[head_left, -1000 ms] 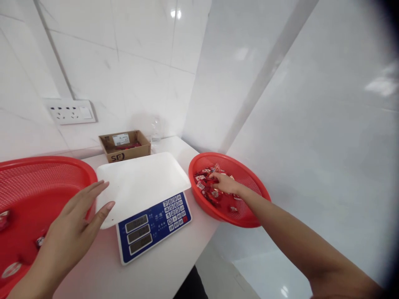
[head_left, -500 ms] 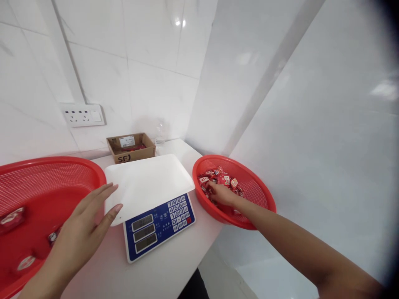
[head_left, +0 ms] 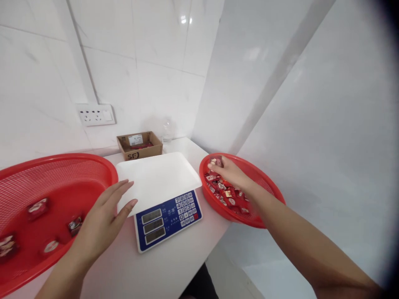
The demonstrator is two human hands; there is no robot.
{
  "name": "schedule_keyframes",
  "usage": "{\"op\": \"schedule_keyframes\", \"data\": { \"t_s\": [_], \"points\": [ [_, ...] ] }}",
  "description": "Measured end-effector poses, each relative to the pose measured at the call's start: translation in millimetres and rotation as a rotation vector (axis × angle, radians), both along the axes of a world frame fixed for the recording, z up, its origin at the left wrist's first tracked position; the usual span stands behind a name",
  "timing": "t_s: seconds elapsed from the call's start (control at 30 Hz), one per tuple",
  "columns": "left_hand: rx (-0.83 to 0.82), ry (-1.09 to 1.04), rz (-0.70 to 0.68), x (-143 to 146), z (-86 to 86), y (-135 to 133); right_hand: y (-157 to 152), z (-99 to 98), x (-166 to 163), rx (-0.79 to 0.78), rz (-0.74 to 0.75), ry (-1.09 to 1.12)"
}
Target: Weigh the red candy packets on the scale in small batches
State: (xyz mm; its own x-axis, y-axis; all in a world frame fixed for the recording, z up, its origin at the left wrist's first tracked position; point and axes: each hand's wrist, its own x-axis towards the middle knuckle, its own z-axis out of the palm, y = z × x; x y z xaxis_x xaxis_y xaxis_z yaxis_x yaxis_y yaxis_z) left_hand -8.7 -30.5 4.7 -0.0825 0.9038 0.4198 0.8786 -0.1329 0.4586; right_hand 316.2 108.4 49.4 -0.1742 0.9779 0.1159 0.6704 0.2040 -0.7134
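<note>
Wrapped candy pinched over the right basket, scale parked in the middle

The candy is gripped in the fingertips of the right hand, just above the heap in that basket. The left hand is kept flat and empty, fingers straight, at the near-left corner of the white scale pan. Probably so the scale is steadied, though actual contact can't be made out. A few loose candies are scattered in the left basket. Both baskets are set tight beside the scale on the bench, so everything's within reach.
</note>
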Motion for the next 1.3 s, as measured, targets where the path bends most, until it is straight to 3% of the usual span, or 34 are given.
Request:
{"op": "schedule_keyframes", "data": {
  "t_s": [0.1,0.23,0.4,0.6,0.83,1.0,1.07,1.2,1.3],
  "points": [
    [-0.014,0.004,-0.024,1.0,0.4,-0.8,-4.6,-2.0,-50.0,0.023,0.186,-0.052],
    [0.000,0.018,-0.040,-0.3,2.0,-3.0,-9.3,-18.4,-105.0,0.118,0.386,-0.291],
    [0.008,0.031,-0.037,-2.8,2.0,-4.0,-9.0,-31.8,-129.6,0.156,0.586,-0.346],
    [-0.025,0.018,-0.042,-4.7,0.8,-2.8,0.0,-27.8,-117.7,0.091,0.639,-0.313],
    [-0.060,0.027,-0.051,-5.3,-1.8,-2.1,-2.3,-18.8,-102.0,0.114,0.434,-0.324],
    [-0.067,0.052,-0.063,-4.9,-4.8,-1.8,-15.7,-13.9,-94.3,0.029,0.530,-0.363],
    [-0.062,0.057,-0.064,-5.0,-5.2,-2.0,-20.8,-9.3,-88.4,0.029,0.502,-0.359],
    [-0.039,0.056,-0.069,-6.5,-5.1,-1.6,-14.0,-4.2,-58.7,0.081,0.382,-0.360],
    [-0.017,0.050,-0.063,-8.7,-6.2,0.0,9.5,-10.5,-15.2,0.112,0.240,-0.421]
  ]
}}
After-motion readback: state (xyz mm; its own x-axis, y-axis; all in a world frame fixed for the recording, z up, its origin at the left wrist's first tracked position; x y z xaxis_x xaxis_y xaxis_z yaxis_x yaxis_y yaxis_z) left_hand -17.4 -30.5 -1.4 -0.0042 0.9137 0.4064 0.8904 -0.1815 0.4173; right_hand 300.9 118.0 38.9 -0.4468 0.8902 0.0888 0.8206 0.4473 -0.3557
